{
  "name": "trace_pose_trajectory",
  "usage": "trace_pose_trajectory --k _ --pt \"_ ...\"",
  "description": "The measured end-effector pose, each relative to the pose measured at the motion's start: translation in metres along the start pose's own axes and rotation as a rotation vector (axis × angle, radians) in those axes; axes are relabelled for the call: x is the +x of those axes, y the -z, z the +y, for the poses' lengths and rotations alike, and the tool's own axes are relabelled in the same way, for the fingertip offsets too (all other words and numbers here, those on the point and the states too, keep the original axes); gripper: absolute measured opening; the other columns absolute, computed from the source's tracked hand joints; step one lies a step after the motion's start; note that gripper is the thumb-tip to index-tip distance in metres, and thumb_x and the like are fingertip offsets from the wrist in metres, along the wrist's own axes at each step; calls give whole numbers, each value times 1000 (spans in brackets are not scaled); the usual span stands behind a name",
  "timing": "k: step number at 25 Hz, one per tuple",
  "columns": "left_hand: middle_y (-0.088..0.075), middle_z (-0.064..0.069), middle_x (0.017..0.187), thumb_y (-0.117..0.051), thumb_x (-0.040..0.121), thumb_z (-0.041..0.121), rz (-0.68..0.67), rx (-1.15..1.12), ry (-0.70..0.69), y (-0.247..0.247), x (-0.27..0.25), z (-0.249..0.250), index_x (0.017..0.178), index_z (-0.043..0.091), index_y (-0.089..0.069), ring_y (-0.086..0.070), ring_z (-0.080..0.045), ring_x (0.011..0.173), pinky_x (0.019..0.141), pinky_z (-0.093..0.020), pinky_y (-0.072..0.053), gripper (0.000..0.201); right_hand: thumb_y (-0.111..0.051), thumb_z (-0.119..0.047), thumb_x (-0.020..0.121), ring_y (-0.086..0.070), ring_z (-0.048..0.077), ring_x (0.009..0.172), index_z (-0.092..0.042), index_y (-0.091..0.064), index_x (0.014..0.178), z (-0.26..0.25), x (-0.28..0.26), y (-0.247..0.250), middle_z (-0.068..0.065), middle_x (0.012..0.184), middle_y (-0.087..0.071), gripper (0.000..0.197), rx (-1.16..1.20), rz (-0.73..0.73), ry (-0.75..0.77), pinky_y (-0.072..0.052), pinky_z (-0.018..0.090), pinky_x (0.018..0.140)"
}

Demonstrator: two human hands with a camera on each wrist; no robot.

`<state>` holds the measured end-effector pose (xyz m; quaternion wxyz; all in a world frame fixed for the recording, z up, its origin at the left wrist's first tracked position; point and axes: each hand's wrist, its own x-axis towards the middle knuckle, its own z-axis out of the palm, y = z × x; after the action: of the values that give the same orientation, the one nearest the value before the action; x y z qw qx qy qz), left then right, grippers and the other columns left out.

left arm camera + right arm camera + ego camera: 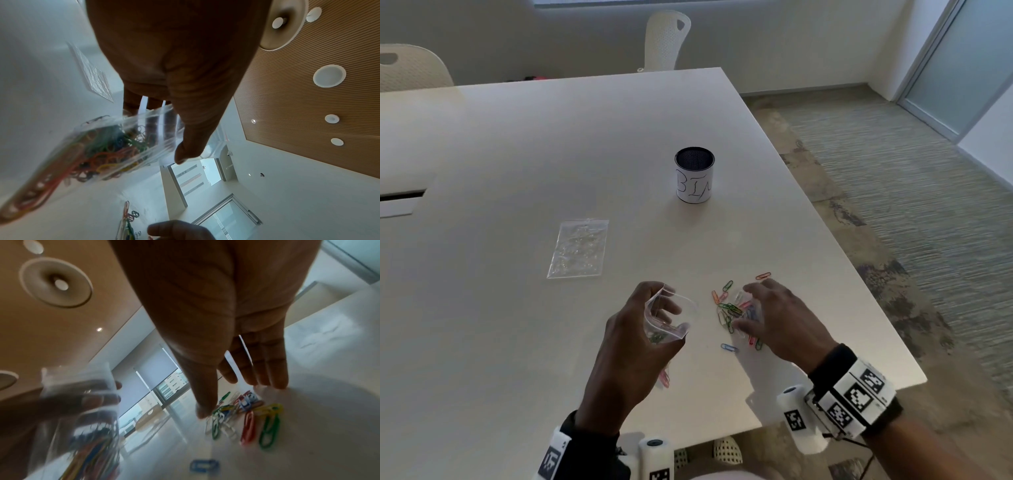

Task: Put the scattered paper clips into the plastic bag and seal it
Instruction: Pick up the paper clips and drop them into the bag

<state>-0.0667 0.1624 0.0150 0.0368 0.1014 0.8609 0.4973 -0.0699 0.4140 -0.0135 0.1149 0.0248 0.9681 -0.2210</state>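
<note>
My left hand [667, 313] grips a clear plastic bag [683, 308] by its rim, holding the mouth wide; thumb and fingers curl round it. Several coloured paper clips [102, 149] lie in its bottom. To its right a loose pile of paper clips [731, 310] sits on the white table [517, 154]. My right hand [744, 306] hovers over that pile, fingers straight and spread, holding nothing. In the right wrist view the thumb tip [202, 412] reaches the pile's edge [246, 412]. One red clip [763, 275] and one blue clip [729, 347] lie apart from the heap.
A mesh cup labelled BIN [694, 180] stands further back on the table. A second flat plastic bag [578, 248] lies to the left. The table's right edge [859, 274] runs close to my right hand. White chairs [666, 37] stand behind.
</note>
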Motion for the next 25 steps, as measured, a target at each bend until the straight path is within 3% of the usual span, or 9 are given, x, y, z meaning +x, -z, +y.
trace_pose_trajectory --k 3,7,11,13,16,21,25 --pt "-73 20 98 -88 81 16 4 12 -12 0 0 1 113 38 -60 -72 -6 89 72 -6 -52 48 -75 -48 87 -52 20 120 -26 -52 145 -17 0 -16 3 128 -53 66 -79 -6 58 -48 32 103" --pt "-73 21 98 -87 81 18 3 12 -28 -1 2 4 112 38 -59 -72 -5 90 72 -8 -54 46 -71 -21 92 -58 22 106 -20 -64 114 -28 9 -31 2 114 -57 23 -125 65 127 -53 33 87" --pt "-74 20 98 -87 81 17 15 14 -28 0 3 4 112 37 -60 -72 -5 88 73 -9 -54 46 -64 -7 93 -62 25 92 -13 -65 96 -31 19 -28 7 103 -62 6 -161 71 148 -47 30 73" --pt "-74 21 98 -87 81 17 15 15 -24 0 3 3 112 38 -60 -72 -5 88 73 -9 -54 46 -58 -5 97 -65 24 87 -10 -68 91 -28 27 -24 8 98 -67 13 -155 93 153 -42 27 70" --pt "-74 20 97 -87 81 17 17 14 -22 1 3 2 112 37 -59 -72 -5 88 73 -9 -53 46 -67 -4 93 -70 17 76 -12 -73 83 -21 38 -11 6 88 -75 14 -113 135 158 -51 22 66" --pt "-73 21 95 -86 81 17 23 6 -24 -1 5 1 111 36 -60 -72 -6 86 71 -7 -51 45 -81 -6 86 -73 7 64 -9 -82 85 -21 35 28 1 77 -80 3 267 201 177 -60 19 67" --pt "-73 19 96 -87 81 19 3 7 -29 -4 8 2 113 36 -59 -72 -4 87 70 -9 -54 45 -83 -8 85 -75 9 67 -11 -83 90 -49 11 59 -1 77 -80 5 570 236 252 -61 17 72"
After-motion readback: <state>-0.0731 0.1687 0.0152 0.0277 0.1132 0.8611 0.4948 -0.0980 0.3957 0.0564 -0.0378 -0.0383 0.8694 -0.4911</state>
